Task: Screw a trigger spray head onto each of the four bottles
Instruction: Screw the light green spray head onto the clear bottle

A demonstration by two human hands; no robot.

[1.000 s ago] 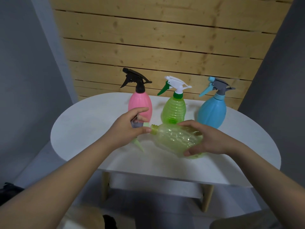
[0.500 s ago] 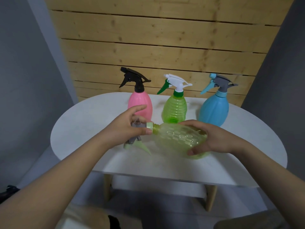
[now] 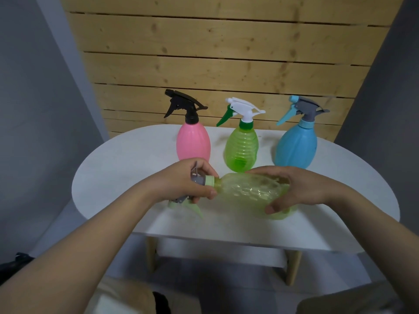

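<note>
Head view, only cam. Person is working bottle 4 of 4: pale green clear bottle [image 3: 251,193] is lying sideways, held just above the front edge of the white oval table [image 3: 127,164], neck pointing left.

Right hand [image 3: 294,189] is wrapping the bottle body, fingers over top, thumb under, clamping it steady. Left hand [image 3: 181,184] is closing around the grey/pale-green trigger head [image 3: 199,180], thumb and fingers pinching at the collar. Collar is sitting on the neck; trigger lever is sticking out below the hand toward the front edge. Can't tell how far the thread is engaged, hand is covering part of it.

Along the back edge, 3 bottles are standing upright w/ heads on: pink bottle [image 3: 193,141] w/ black head at back left, green ribbed bottle [image 3: 241,148] w/ white/green head mid, blue bottle [image 3: 295,146] w/ grey/blue head at back right. Those look done.

Step, imo: threading the last head on. Next move probably needs more collar turns w/ left hand while right is resisting rotation, keeping head square to neck to avoid cross-threading, then standing the bottle upright near the front edge or w/ the others.
</note>
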